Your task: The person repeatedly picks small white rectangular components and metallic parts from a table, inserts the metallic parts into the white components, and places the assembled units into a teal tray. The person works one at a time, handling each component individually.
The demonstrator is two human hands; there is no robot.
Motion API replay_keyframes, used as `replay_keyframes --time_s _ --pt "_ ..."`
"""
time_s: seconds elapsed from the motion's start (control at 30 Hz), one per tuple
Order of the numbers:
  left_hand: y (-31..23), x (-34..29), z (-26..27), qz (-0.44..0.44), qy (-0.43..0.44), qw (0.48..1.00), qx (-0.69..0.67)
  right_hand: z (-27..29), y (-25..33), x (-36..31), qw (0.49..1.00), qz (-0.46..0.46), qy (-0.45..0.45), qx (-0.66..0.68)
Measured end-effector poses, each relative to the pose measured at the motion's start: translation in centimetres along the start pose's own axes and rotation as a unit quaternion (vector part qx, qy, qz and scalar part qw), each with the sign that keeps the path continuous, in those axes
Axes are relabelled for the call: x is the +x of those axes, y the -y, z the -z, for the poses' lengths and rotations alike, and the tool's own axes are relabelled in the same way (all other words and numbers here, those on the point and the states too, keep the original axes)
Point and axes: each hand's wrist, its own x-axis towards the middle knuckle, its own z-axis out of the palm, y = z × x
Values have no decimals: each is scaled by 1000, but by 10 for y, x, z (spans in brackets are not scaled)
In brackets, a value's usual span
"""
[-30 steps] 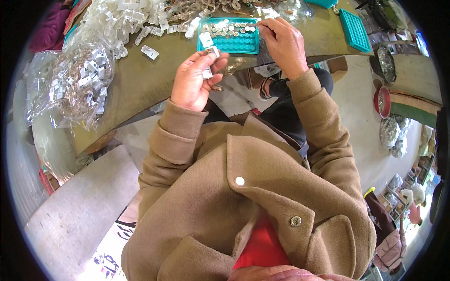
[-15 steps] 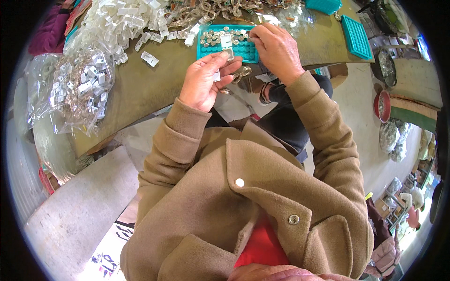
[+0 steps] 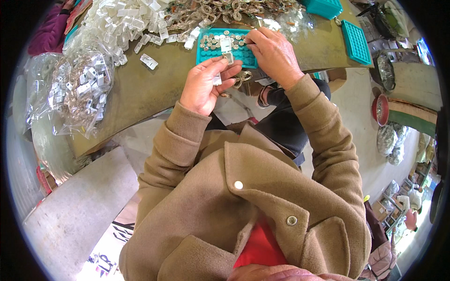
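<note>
- Compared with a second ago, the right hand (image 3: 275,54) has come leftward, from beside the far right corner of the teal tray (image 3: 209,61) to over its right part.
- Its fingers are bent and bunched together; I cannot tell whether the tips pinch anything, as the back of the hand hides much of them.
- Shifted rightward too is the left hand (image 3: 200,89), so that the open white case (image 3: 226,45) shows against the middle of the tray, not its left edge.
- That hand grips the case between thumb and fingers, its parts spread toward the tray; another white piece (image 3: 217,79) shows at the same fingers, and whether the two are joined is unclear.
- Both hands are thus nearer each other, with the case close to the silver discs (image 3: 205,40), which sit in the tray's far rows; the near rows show bare teal wells.
- Unmoved on the desk (image 3: 136,89) are the heap of white cases (image 3: 124,21), a loose case (image 3: 149,61) just nearer the person, the bag of white pieces (image 3: 84,79) at the left and another teal tray (image 3: 356,42) well apart at the right.
</note>
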Motion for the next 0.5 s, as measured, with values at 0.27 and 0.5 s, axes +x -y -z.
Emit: replay_keyframes --time_s 0.27,0.5 --pt "0 1 -2 -7 -3 1000 11 9 -18 8 984 -110 -34 134" --pt "2 0 -3 -6 -1 1000 5 5 -20 8 996 -68 59 27"
